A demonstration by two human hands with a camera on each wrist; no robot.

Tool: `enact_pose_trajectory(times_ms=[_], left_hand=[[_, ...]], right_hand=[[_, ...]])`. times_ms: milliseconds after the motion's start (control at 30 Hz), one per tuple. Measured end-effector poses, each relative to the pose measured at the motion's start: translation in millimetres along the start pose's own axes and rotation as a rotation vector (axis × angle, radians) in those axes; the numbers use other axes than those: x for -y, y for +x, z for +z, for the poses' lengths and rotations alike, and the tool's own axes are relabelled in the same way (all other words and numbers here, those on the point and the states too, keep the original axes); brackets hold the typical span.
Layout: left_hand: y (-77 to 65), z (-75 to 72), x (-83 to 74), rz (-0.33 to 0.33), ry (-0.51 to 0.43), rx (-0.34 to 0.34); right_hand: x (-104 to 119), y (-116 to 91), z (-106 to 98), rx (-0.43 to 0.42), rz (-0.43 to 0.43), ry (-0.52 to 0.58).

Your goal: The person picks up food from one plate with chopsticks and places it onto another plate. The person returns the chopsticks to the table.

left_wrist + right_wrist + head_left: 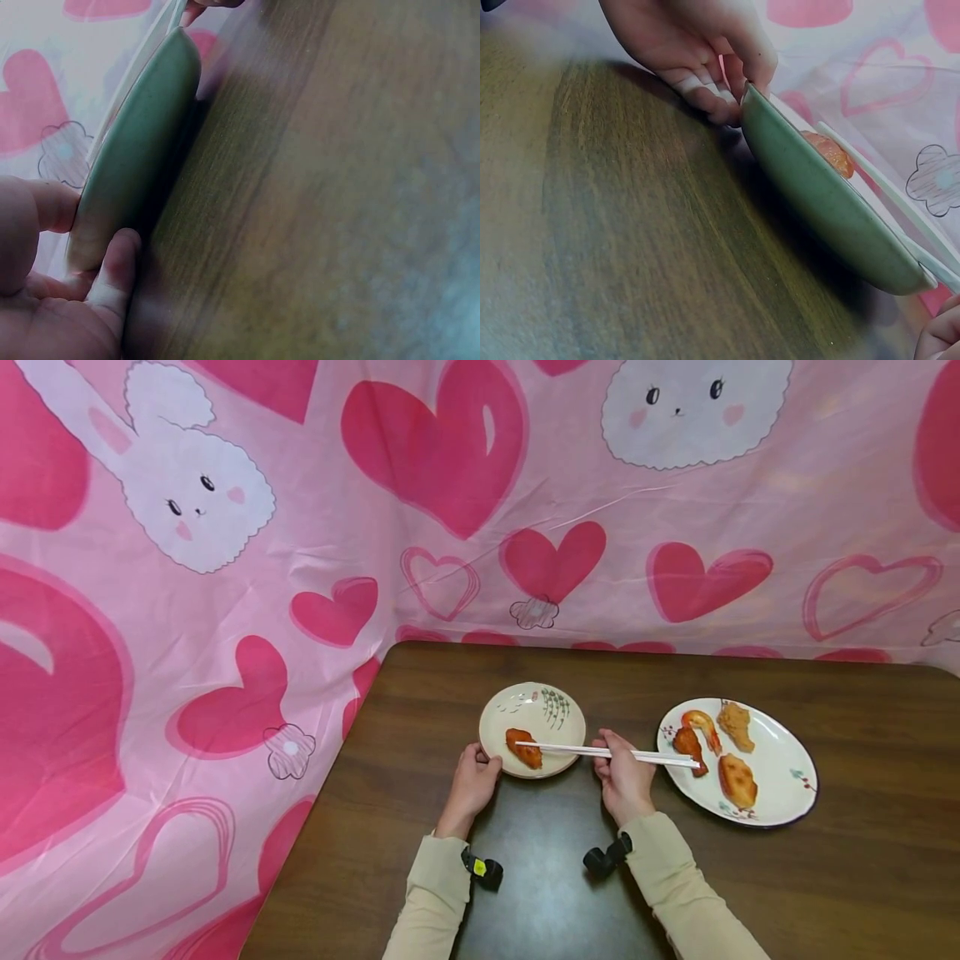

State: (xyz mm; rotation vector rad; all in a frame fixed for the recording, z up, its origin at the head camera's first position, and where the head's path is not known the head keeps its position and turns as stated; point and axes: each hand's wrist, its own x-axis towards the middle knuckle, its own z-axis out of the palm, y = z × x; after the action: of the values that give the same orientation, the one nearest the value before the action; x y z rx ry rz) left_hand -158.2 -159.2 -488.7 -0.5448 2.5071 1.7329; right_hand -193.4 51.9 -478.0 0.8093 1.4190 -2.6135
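Observation:
A small round plate (542, 717) holds one orange fried piece (522, 748). My left hand (486, 766) pinches the plate's left rim; in the left wrist view the thumb (114, 274) lies under the green underside (142, 150). My right hand (612, 752) grips white chopsticks (570, 749), whose tips lie at the orange piece. Their back ends reach over the oval plate (784, 760). In the right wrist view the small plate (817, 202), the orange piece (829, 152), the chopsticks (889, 196) and my left hand (705, 60) show.
The oval plate carries a shrimp (702, 723) and several fried pieces (738, 782). The dark wooden table (862, 860) ends at the left and back against a pink heart-and-bunny cloth (225, 610). Black wrist cameras (483, 869) sit on both sleeves.

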Motion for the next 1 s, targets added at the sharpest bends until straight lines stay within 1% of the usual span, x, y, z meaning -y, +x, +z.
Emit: enact_pose_trajectory(times_ms=[200,433,667,833,1000], left_hand=[[0.7,-0.4,0.2,-0.002,0.001,0.004],[0.7,-1.4,0.2,-0.010,-0.004,0.020],[0.4,-1.2,-0.4,-0.005,0.003,0.011],[0.1,-0.9,-0.1,0.001,0.001,0.011],[0.4,-0.5,0.3,-0.003,-0.005,0.007]], right_hand=[[0.9,-2.1,1.1,-0.001,0.002,0.012],[0.6,-2.8,-0.1,-0.027,0.019,0.045],[1.5,-1.4,-2.6,-0.032,0.036,0.076],[5.4,-4.3,-4.3,-0.014,0.043,0.098],[11.6,-9.1,-5.6,-0.022,0.066,0.139]])
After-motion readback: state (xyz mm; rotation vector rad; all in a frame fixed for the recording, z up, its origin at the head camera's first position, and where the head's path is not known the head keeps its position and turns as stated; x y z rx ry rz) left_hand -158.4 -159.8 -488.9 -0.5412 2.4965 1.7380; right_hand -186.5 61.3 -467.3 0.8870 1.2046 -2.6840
